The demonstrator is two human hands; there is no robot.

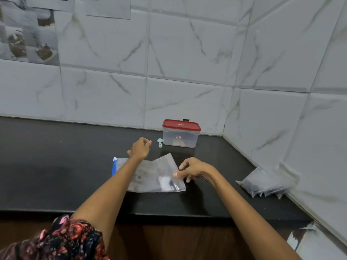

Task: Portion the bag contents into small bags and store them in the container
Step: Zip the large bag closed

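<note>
A large clear zip bag (155, 175) with a blue strip at its left end lies flat on the black counter (56, 166). My right hand (193, 169) hovers at the bag's right edge, fingers loosely curled, thumb touching the plastic. My left hand (139, 149) hangs above the bag's far edge with fingers loosely curled and holds nothing. Behind stands a clear container (180, 137) with its red lid on. A small pale green scoop (160, 142) lies just left of it. Several small filled bags (262, 182) with dark contents lean against the right wall.
Marble-look tiled walls (187, 72) close the counter at the back and right. Printed sheets hang on the wall at the upper left. The counter's front edge runs below my forearms, with a wooden cabinet front beneath.
</note>
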